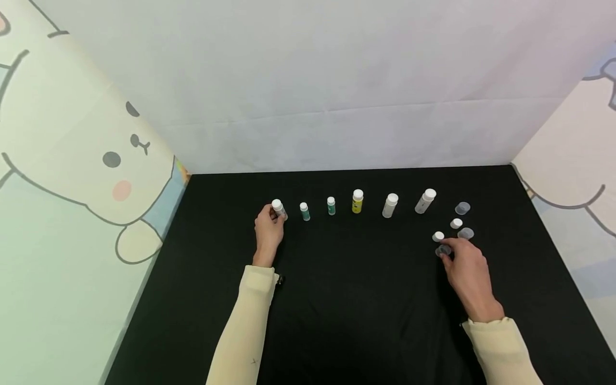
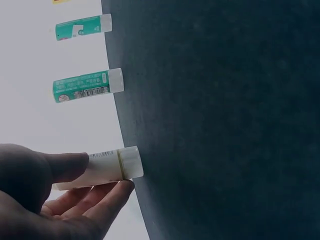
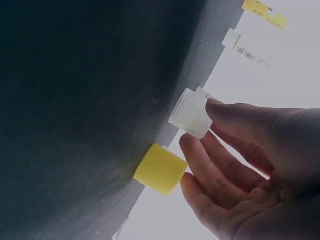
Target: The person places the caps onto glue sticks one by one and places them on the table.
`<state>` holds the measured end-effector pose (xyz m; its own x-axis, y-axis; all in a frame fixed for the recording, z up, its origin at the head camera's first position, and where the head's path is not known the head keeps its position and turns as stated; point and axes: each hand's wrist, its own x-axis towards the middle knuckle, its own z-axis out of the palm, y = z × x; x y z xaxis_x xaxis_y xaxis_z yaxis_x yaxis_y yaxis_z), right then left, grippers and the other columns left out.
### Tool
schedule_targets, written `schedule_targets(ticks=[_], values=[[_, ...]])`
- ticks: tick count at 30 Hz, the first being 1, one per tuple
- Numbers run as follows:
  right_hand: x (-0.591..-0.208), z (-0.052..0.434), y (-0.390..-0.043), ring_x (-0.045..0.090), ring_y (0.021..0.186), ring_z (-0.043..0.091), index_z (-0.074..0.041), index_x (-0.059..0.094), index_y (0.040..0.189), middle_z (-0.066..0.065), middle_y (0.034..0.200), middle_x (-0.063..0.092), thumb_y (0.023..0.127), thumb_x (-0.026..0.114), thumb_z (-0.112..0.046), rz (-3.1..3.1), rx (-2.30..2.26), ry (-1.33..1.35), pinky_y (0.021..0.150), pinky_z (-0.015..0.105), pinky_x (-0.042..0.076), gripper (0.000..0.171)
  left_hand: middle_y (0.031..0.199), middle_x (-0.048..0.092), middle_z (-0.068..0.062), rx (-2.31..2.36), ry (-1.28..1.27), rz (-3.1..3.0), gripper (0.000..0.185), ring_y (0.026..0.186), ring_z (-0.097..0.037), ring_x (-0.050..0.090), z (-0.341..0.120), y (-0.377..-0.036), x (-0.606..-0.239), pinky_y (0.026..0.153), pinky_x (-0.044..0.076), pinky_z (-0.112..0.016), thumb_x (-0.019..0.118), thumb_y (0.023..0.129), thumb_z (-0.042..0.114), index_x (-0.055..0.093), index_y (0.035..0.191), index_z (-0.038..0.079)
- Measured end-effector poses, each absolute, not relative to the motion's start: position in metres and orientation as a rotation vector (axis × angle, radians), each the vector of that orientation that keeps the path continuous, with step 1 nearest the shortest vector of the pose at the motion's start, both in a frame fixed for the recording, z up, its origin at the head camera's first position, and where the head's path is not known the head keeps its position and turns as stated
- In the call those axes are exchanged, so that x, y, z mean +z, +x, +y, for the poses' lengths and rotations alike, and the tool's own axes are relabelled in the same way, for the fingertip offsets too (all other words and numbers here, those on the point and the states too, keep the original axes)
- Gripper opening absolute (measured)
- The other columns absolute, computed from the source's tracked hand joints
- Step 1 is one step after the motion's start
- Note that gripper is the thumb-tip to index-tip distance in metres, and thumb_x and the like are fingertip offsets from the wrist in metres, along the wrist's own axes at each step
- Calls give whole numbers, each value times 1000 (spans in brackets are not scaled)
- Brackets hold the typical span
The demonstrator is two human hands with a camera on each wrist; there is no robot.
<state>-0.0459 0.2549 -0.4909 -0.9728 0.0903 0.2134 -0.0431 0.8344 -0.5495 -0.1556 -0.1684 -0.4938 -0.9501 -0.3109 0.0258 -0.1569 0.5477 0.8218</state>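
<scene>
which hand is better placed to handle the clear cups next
Likely the right hand: it pinches the nearest clear cup, with two other cups close beyond. The left hand grips a white bottle well off to the left.

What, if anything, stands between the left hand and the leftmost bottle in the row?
Nothing visible does: the left hand grips the leftmost bottle directly, thumb and fingers on its sides. The nearest green-labelled bottle stands apart, to its right.
</scene>
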Motion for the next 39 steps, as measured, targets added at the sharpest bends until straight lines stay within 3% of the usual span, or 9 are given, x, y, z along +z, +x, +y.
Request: schedule_targets(ticks=[16, 39], values=[[-484, 248, -43, 64, 84, 44, 8, 72, 112, 27, 98, 68, 86, 76, 10, -2737, 839, -60, 75, 63, 48, 26, 128, 69, -24, -1406, 330, -2558, 29, 120, -34, 69, -166, -133, -489, 104, 55, -46, 68, 102, 0, 63, 131, -2], [-474, 232, -39, 73, 94, 45, 8, 73, 117, 26, 110, 71, 87, 76, 13, -2670, 905, -22, 83, 61, 56, 31, 121, 66, -21, -1379, 97, -2557, 31, 116, -33, 68, -134, -95, -481, 104, 56, -44, 72, 98, -3, 66, 128, -3]])
